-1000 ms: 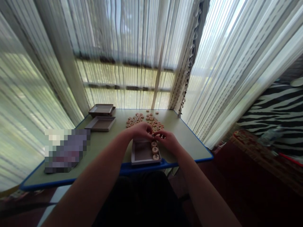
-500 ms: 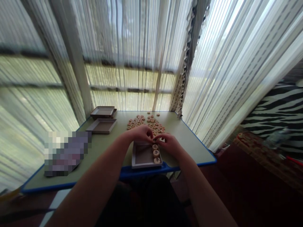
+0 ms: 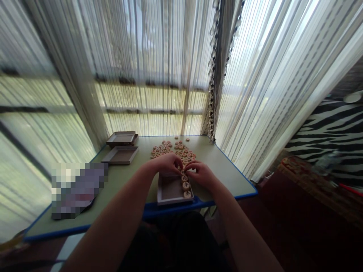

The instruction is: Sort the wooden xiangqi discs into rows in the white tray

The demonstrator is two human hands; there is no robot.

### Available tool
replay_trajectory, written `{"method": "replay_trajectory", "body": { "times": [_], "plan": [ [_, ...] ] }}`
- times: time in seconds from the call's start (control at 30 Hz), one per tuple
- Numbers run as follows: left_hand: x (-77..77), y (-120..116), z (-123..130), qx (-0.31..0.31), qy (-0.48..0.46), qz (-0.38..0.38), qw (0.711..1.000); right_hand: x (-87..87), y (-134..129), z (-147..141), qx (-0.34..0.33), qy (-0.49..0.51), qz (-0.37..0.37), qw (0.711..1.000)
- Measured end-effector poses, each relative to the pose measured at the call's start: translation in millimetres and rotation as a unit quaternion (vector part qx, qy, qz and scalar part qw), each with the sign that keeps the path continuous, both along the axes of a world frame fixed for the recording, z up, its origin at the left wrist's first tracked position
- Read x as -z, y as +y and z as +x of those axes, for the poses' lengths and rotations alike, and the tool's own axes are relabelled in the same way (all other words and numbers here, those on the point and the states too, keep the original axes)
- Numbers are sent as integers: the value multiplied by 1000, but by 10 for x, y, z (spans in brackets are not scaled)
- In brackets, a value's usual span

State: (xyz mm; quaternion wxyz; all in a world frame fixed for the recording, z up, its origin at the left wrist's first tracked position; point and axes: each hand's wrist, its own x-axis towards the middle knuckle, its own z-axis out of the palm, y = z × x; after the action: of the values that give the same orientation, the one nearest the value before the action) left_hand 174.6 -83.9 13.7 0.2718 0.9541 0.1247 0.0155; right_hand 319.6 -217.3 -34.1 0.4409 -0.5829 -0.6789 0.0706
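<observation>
A shallow cardboard box (image 3: 159, 190) sits at the table's near edge. Three round wooden Chinese chess pieces lie along its right wall, faces up with dark characters; the middle one (image 3: 185, 185) is plain to see. Beyond them, at the far end of that row, another chess piece (image 3: 183, 172) is pinched between the fingertips of both hands. My left hand (image 3: 169, 163) reaches over the box's far side, closed on the piece from the left. From the right, my right hand (image 3: 200, 172) closes on it too. Fingers partly cover this piece.
A loose heap of chess pieces (image 3: 163, 148) lies just beyond my hands, with two strays near the far edge. Another open box (image 3: 120, 155) and stacked boxes (image 3: 121, 138) stand at the left. A blurred-out purple object (image 3: 82, 189) lies nearer. Curtains (image 3: 159, 68) hang behind the table.
The piece between my hands has come down closer to the row in the box, and its face now partly shows. The camera view has shifted slightly.
</observation>
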Motion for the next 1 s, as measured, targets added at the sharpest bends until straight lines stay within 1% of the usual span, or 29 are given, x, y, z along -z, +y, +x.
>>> {"method": "replay_trajectory", "body": {
  "times": [0.17,0.27,0.43,0.57,0.63,0.7,0.77,0.83,0.87,0.93,1.0],
  "plan": [
    [0,-3,3,1,0,-9,1000,15,3,4,3,8,2,1000],
    [40,5,17,-3,-2,5,1000,6,-4,-5,-1,7,-10,1000],
    [99,13,31,-6,0,6,1000,-6,-3,-5,6,6,-11,1000],
    [73,27,7,4,-7,-1,1000,0,-6,-5,17,8,-10,1000],
    [44,61,-12,-5,-16,-15,1000,8,-12,-5,21,11,-2,1000],
    [14,116,-35,-45,-35,-13,998,9,-3,3,30,17,8,999],
    [-8,180,-61,-123,-64,25,990,-10,44,23,51,32,10,998],
    [-15,240,-84,-210,-98,85,969,-60,152,50,78,58,-9,995],
    [-11,266,-92,-242,-112,109,958,-98,231,61,88,68,-26,993],
    [10,316,-100,-279,-141,122,942,-192,429,74,87,66,-66,992],
    [42,367,-95,-296,-174,94,934,-291,656,71,61,31,-96,993]
  ]
}}
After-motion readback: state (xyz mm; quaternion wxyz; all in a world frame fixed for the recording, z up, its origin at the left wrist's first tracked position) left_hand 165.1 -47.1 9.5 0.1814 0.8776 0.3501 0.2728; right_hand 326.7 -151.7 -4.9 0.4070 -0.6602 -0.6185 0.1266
